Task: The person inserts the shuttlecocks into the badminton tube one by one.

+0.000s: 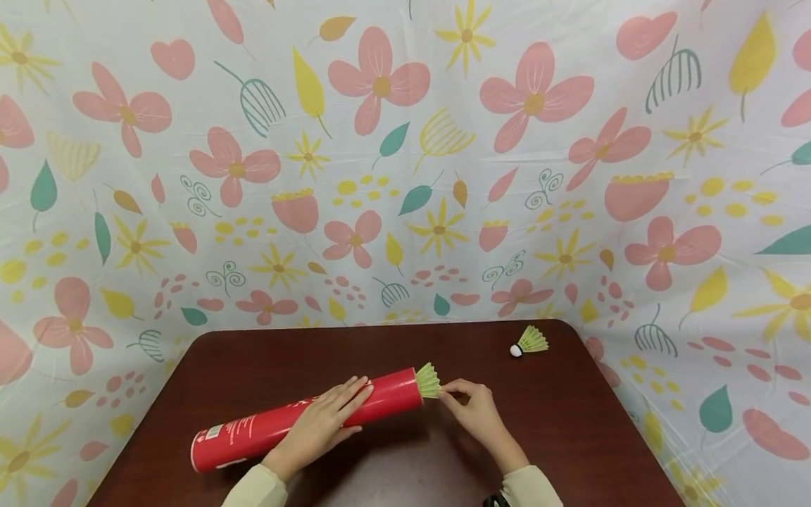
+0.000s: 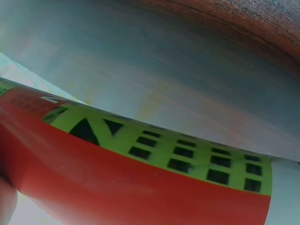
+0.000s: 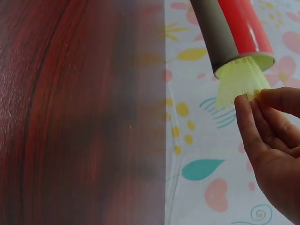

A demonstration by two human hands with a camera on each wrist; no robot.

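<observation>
A long red shuttlecock tube (image 1: 266,427) lies slanted over the dark table, its open end to the right. My left hand (image 1: 326,421) grips the tube around its middle, with the fingers over the top. From the open end sticks a yellow-green shuttlecock (image 1: 428,381), feathers outward; its base is hidden inside. Thumb and fingertips of my right hand (image 1: 476,415) pinch the edge of these feathers, which the right wrist view shows close up along with the hand (image 3: 274,136). In the left wrist view the tube (image 2: 140,187) shows a green band with dark squares.
A second shuttlecock (image 1: 529,342), with a white base and yellow-green feathers, lies near the table's far right corner. The dark wooden table (image 1: 545,415) ends at a flower-printed cloth (image 1: 393,169) that hangs behind it and on both sides.
</observation>
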